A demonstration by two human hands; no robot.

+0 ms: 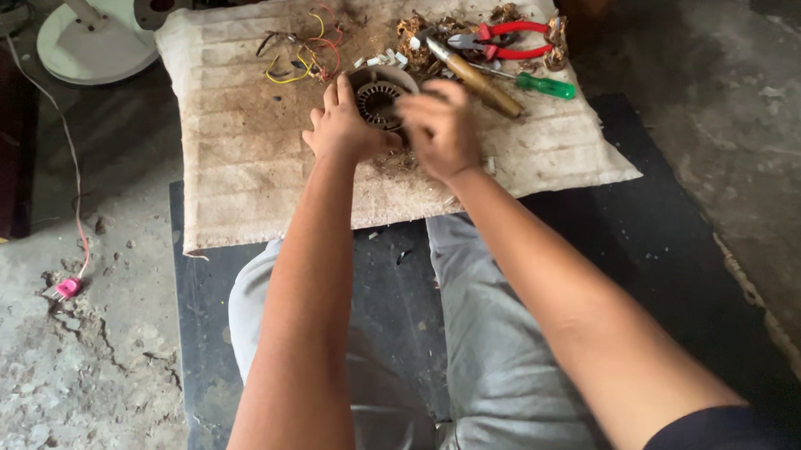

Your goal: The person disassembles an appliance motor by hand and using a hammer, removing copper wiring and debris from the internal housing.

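Looking down from the head view: round motor stator [377, 98], metal ring with slotted core, sits on a dirty beige mat [236, 169] on the floor, pinned between both hands.

Left hand [340, 127] at the stator's 8 o'clock, fingers extended and resting flat against its rim, not curled around it. Right hand [441, 129] at the stator's 4 o'clock, fingers curled inward over the lower right edge; motion-blurred, so can't tell whether it grips the stator, a tool, or nothing. Lower part of the stator is hidden behind both hands; only the upper arc and some slots show.

Around it on the mat:
- wooden-handled tool [475, 78] at 2 o'clock from the stator, just beside the right hand, tip pointing up-left
- red-handled pliers [505, 40] at 1 o'clock, further off
- green-handled screwdriver [543, 86] at 3 o'clock, beyond the wooden tool
- loose coloured wires [301, 54] at 11 o'clock
- small white bits [384, 59] at 12 o'clock, too small to identify
- brown debris pile [428, 30] near the pliers, content unclear

White fan base [95, 45] at frame's 10 o'clock, cut off by the top edge. Pink plug [68, 286] on the concrete floor at 9 o'clock.
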